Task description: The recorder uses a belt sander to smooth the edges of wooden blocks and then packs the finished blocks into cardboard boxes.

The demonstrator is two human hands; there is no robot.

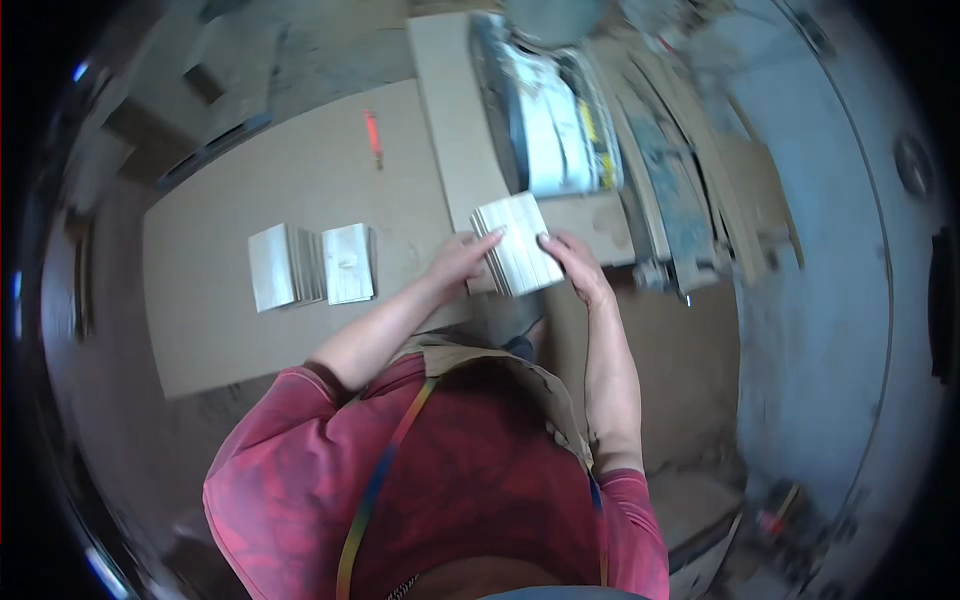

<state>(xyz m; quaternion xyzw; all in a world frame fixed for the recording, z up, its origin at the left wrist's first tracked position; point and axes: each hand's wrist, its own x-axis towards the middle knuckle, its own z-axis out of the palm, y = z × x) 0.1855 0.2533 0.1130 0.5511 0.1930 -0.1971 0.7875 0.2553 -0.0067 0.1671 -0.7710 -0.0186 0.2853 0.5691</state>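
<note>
Between my two hands is a stack of thin, pale, wood-like pieces (522, 243), held tilted above the bench edge. My left hand (464, 260) is closed on its left side, with the thumb over the top face. On the opposite side my right hand (575, 264) grips it, thumb near the upper right edge. Two similar groups of pale pieces stand on the table to the left: a wider row (286, 267) and a smaller stack (348, 263) beside it. Their exact material is hard to make out.
An orange-red slim tool (373, 138) lies toward the back of the brown tabletop (210, 340). Beyond my hands sits a machine-like unit (555, 125) with white and yellow parts. Long boards (715, 170) lean at its right. A pale blue wall (830, 200) stands farther right.
</note>
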